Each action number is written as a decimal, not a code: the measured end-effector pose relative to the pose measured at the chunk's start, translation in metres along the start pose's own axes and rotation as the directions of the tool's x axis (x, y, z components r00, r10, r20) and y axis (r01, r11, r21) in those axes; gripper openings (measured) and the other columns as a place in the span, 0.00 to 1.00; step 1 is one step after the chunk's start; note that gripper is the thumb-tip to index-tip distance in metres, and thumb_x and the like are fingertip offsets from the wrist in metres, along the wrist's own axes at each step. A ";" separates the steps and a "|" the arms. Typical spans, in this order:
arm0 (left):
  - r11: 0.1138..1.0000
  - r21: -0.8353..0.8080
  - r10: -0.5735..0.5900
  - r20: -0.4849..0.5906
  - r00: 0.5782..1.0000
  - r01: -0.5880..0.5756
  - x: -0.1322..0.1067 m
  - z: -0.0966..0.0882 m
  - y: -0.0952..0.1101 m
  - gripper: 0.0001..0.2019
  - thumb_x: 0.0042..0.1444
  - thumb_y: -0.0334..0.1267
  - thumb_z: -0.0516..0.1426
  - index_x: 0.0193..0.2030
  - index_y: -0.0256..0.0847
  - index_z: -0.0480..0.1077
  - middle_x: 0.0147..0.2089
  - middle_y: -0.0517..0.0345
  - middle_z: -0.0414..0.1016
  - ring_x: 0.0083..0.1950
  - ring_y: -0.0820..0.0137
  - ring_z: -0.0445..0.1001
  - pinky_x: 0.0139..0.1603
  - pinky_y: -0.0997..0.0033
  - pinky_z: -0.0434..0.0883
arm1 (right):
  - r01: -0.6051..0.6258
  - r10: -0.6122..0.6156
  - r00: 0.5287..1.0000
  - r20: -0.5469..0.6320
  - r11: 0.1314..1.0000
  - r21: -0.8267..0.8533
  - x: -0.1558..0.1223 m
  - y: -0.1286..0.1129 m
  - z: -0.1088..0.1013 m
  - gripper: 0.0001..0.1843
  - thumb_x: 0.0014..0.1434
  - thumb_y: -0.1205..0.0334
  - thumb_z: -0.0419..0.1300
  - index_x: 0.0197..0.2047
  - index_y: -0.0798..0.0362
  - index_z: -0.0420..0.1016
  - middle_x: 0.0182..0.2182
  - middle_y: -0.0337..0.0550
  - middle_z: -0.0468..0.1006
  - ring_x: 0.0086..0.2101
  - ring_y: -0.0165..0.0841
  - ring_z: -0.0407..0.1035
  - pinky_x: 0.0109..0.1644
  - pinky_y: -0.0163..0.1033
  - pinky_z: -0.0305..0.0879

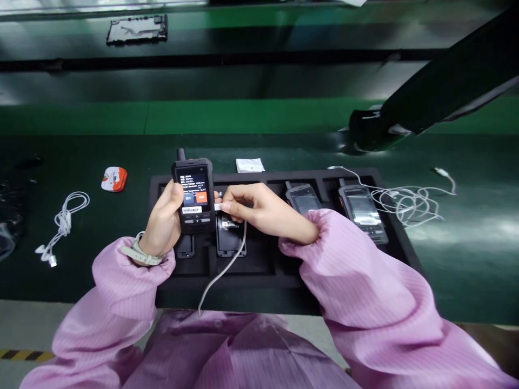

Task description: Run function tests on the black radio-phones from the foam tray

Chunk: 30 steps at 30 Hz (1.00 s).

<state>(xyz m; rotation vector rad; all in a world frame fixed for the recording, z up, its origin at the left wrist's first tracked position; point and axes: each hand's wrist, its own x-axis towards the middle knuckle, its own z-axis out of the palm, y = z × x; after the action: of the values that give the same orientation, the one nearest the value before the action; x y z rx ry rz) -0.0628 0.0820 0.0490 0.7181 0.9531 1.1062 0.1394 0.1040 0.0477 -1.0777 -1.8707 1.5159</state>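
My left hand (164, 219) grips a black handheld radio-phone (193, 195) upright, its screen lit with text and an orange button. My right hand (259, 210) pinches a white cable plug (219, 206) against the device's right side. The white cable (227, 265) trails down toward my body. Both hands hover over a black foam tray (284, 270). Two more devices (302, 198) (363, 210) lie in the tray's right slots, and another part (229, 235) sits in a slot under my hands.
White earphones (60, 221) lie on the dark green belt at left, near a red-and-white oval item (114, 179). A tangle of white cables (409, 202) sits right of the tray. A small white packet (250, 165) lies behind it. A dark arm-like object (438, 92) crosses top right.
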 end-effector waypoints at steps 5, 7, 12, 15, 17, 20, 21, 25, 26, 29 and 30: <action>1.000 -0.009 -0.020 -0.029 0.999 0.020 -0.001 0.001 0.001 0.19 0.66 0.51 0.58 0.54 0.39 0.67 0.45 0.47 0.86 0.53 0.53 0.84 0.56 0.50 0.81 | 0.005 -0.004 0.999 -0.038 1.000 0.027 0.002 0.005 0.006 0.22 0.63 0.46 0.58 0.26 0.53 0.63 0.22 0.36 0.64 0.25 0.27 0.57 0.31 0.36 0.50; 1.000 -0.013 -0.025 -0.034 0.999 0.024 -0.001 0.002 0.001 0.18 0.66 0.51 0.58 0.54 0.40 0.67 0.45 0.47 0.86 0.54 0.53 0.84 0.56 0.50 0.81 | 0.007 -0.005 0.999 -0.054 1.000 0.022 0.002 0.006 0.007 0.22 0.63 0.46 0.58 0.26 0.53 0.63 0.22 0.36 0.64 0.24 0.27 0.57 0.30 0.36 0.50; 1.000 -0.006 0.001 -0.025 1.000 -0.001 0.000 0.001 0.000 0.20 0.63 0.52 0.61 0.53 0.40 0.68 0.47 0.46 0.85 0.56 0.52 0.83 0.58 0.50 0.80 | 0.030 -0.035 0.996 -0.088 0.998 -0.053 0.001 0.003 0.008 0.18 0.66 0.52 0.58 0.28 0.53 0.64 0.22 0.36 0.66 0.25 0.27 0.59 0.30 0.34 0.53; 0.999 -0.006 0.037 -0.042 0.998 -0.037 0.001 -0.001 -0.002 0.17 0.63 0.51 0.62 0.49 0.40 0.70 0.48 0.48 0.85 0.58 0.53 0.82 0.58 0.54 0.79 | 0.124 -0.137 0.983 -0.125 0.986 -0.110 -0.001 0.001 0.011 0.07 0.67 0.60 0.56 0.37 0.53 0.65 0.27 0.36 0.69 0.26 0.27 0.61 0.31 0.33 0.58; 0.999 -0.013 0.049 -0.064 0.997 -0.050 0.002 -0.001 -0.003 0.14 0.65 0.49 0.60 0.46 0.40 0.71 0.50 0.49 0.84 0.59 0.55 0.81 0.59 0.56 0.79 | 0.223 -0.247 0.960 -0.134 0.960 -0.171 -0.002 0.003 0.014 0.02 0.65 0.66 0.55 0.42 0.53 0.65 0.31 0.37 0.71 0.26 0.26 0.62 0.32 0.32 0.61; 0.999 -0.028 0.041 -0.085 0.996 -0.044 0.003 -0.001 -0.003 0.13 0.66 0.48 0.59 0.46 0.40 0.72 0.49 0.48 0.84 0.59 0.55 0.81 0.60 0.56 0.78 | 0.366 -0.419 0.899 -0.126 0.878 -0.309 -0.001 0.008 0.018 0.05 0.64 0.71 0.55 0.44 0.54 0.66 0.37 0.41 0.76 0.29 0.26 0.68 0.36 0.33 0.67; 0.999 -0.031 0.038 -0.086 0.996 -0.040 0.003 -0.001 -0.003 0.13 0.67 0.48 0.59 0.46 0.39 0.72 0.49 0.48 0.84 0.59 0.55 0.81 0.60 0.56 0.78 | 0.398 -0.462 0.878 -0.126 0.850 -0.346 -0.001 0.010 0.019 0.05 0.65 0.71 0.55 0.44 0.54 0.67 0.39 0.43 0.77 0.32 0.27 0.70 0.38 0.33 0.69; 0.999 -0.046 0.022 -0.083 0.996 -0.026 0.003 -0.003 -0.002 0.14 0.67 0.48 0.58 0.47 0.38 0.72 0.50 0.47 0.84 0.60 0.55 0.80 0.60 0.55 0.77 | 0.448 -0.558 0.816 -0.151 0.775 -0.446 0.000 0.018 0.022 0.05 0.68 0.68 0.56 0.48 0.55 0.70 0.42 0.47 0.80 0.37 0.30 0.76 0.42 0.34 0.74; 0.998 -0.053 0.014 -0.083 0.996 -0.018 0.003 -0.003 -0.002 0.14 0.68 0.47 0.58 0.47 0.38 0.72 0.51 0.47 0.84 0.60 0.56 0.80 0.60 0.56 0.77 | 0.452 -0.575 0.803 -0.157 0.760 -0.467 0.000 0.019 0.023 0.06 0.68 0.68 0.57 0.48 0.56 0.70 0.42 0.47 0.80 0.36 0.30 0.76 0.41 0.33 0.74; 0.998 -0.067 -0.014 -0.081 0.997 0.009 0.002 -0.004 -0.002 0.13 0.68 0.47 0.57 0.47 0.38 0.73 0.51 0.47 0.83 0.59 0.56 0.81 0.59 0.56 0.78 | 0.478 -0.633 0.756 -0.166 0.707 -0.520 0.001 0.022 0.024 0.06 0.68 0.69 0.58 0.48 0.56 0.71 0.40 0.45 0.80 0.35 0.29 0.76 0.40 0.32 0.74; 0.998 -0.067 -0.023 -0.078 0.997 0.018 0.002 -0.004 -0.002 0.13 0.68 0.47 0.57 0.48 0.38 0.73 0.51 0.47 0.84 0.59 0.56 0.81 0.59 0.56 0.78 | 0.486 -0.649 0.742 -0.166 0.692 -0.533 0.001 0.023 0.025 0.06 0.67 0.70 0.58 0.48 0.55 0.71 0.39 0.44 0.80 0.35 0.29 0.76 0.40 0.31 0.74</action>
<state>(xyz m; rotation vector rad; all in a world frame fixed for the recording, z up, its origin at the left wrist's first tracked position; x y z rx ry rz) -0.0656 0.0834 0.0453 0.6131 0.9841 1.1501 0.1254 0.0923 0.0196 -0.7418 -2.0796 0.4862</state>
